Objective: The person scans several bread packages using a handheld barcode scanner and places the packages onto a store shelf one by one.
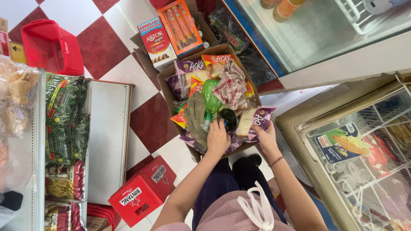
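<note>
An open cardboard box point(165, 83) stands on the checkered floor in front of me, packed with purple and orange snack packets, a checked cloth point(231, 87) and an olive-grey cloth point(196, 115). A green plastic bottle point(210, 102) lies among them, neck toward me. My left hand point(217, 139) rests inside the box at the bottle's neck, fingers curled over something dark beside it. My right hand point(266, 136) grips a purple snack packet point(257, 122) at the box's near right edge.
Two flat boxes of wafer sticks point(171, 32) lie beyond the box. A red basket point(51, 47) sits at far left, a red crate point(143, 190) near my left knee. A shelf of green packets point(64, 119) runs along the left. Glass-topped freezers point(355, 141) stand at right.
</note>
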